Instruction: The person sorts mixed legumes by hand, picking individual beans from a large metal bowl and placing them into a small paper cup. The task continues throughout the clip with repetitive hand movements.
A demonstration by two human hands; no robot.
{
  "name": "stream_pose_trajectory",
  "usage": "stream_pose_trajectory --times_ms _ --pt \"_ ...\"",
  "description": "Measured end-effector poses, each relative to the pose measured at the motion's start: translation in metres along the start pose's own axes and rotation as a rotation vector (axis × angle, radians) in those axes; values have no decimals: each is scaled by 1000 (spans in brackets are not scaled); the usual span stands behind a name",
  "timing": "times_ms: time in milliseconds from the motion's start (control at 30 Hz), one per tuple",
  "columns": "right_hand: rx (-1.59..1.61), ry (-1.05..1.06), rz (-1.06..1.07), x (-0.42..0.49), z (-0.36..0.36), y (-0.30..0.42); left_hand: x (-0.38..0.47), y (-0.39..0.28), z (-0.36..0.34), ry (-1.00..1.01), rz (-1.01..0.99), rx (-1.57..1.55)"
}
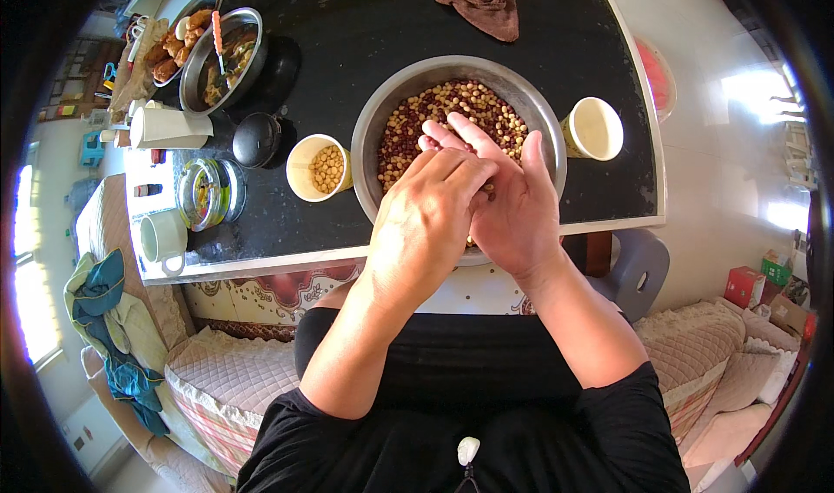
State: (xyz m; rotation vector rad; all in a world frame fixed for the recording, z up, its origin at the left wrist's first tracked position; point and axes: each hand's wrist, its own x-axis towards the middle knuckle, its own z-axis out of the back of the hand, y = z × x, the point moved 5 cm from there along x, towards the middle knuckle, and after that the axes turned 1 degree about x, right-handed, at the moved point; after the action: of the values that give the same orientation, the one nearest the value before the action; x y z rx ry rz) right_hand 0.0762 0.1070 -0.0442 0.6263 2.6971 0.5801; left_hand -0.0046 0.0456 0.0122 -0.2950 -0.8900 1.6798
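Observation:
A wide metal bowl [366, 121] holds mixed dark-red beans and pale yellow beans [472, 92]. My right hand [515, 200] is palm up over the bowl's near side, thumb out to the right, with a few dark-red beans on the palm and fingers. Across that palm lies my left hand [423, 222], back up, its fingers bent over the beans; its fingertips are partly hidden, so whether it grips one does not show. Left of the bowl a paper cup [300, 170] contains pale yellow beans. Another paper cup [594, 129] stands right of the bowl, with no beans visible inside.
On the black table [326, 50] are a brown cloth [479, 1], a metal bowl of food [255, 69] with a utensil, a round black object [256, 141], a paper roll [171, 128], a glass dish [203, 193] and a pale mug [159, 239]. A grey chair [635, 275] stands at the near right.

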Motion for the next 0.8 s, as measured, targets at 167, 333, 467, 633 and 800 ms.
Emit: stream_pose_trajectory --times_ms 167,333,467,633,800 --pt "91 -11 -47 0 0 -2 1 0 -2 -27 36 33" --pt "55 -13 -33 1 1 -1 1 1 -2 -13 29 75" --pt "80 -42 -40 1 2 -3 1 2 -3 -28 8 45" --pt "63 -52 -61 0 1 -6 1 4 -3 11 39 40" --pt "67 -26 -58 0 2 -7 0 5 -1 25 106 3"
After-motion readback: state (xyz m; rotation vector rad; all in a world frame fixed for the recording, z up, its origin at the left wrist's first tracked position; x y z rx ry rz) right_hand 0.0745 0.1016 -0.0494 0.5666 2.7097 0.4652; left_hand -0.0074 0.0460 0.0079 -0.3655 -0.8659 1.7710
